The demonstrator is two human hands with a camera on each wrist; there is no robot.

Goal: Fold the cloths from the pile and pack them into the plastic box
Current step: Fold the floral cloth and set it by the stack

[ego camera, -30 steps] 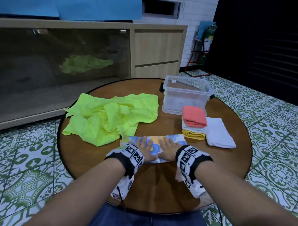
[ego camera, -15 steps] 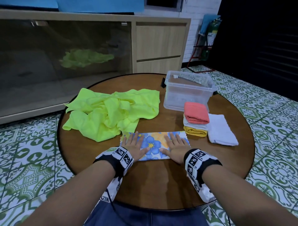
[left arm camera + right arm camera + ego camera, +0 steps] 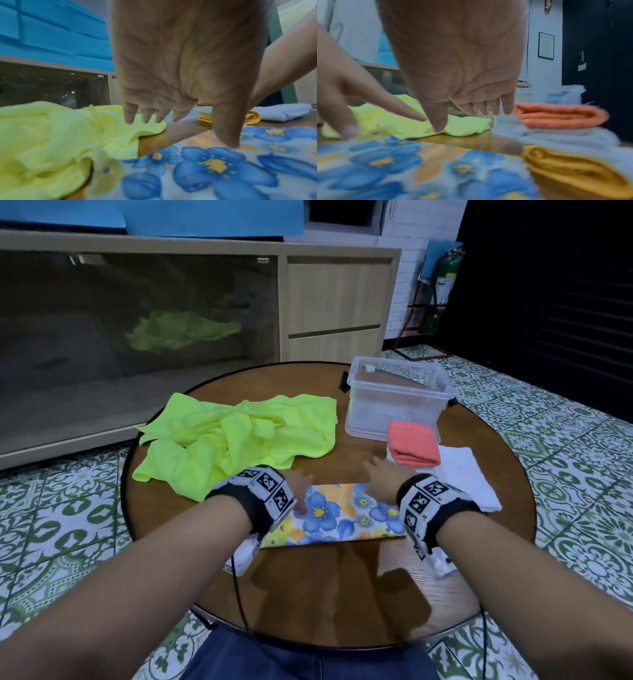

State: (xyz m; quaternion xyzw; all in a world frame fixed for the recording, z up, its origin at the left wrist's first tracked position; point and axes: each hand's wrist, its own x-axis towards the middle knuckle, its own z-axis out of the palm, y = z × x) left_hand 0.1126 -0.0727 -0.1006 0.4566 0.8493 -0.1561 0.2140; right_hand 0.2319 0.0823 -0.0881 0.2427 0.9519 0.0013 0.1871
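A blue-and-yellow floral cloth (image 3: pixel 337 517) lies folded into a strip on the round wooden table (image 3: pixel 325 587). My left hand (image 3: pixel 298 481) hovers at its far left edge with straight fingers. In the left wrist view its thumb touches the floral cloth (image 3: pixel 214 169). My right hand (image 3: pixel 380 474) is raised over the strip's far right edge, fingers straight, holding nothing. A crumpled neon-yellow pile of cloths (image 3: pixel 239 440) lies at the left. The clear plastic box (image 3: pixel 394 402) stands at the back right, and I see no cloth in it.
In front of the box, an orange folded towel (image 3: pixel 414 448) tops a stack with a white and a mustard towel (image 3: pixel 573 169) under it. A white folded towel (image 3: pixel 469 477) lies to its right. A wooden cabinet with a glass front (image 3: pixel 137 337) stands behind the table.
Both hands were pressing flat on the floral strip. They have since slid forward to its far edge and lifted. The view has come closer to the table.
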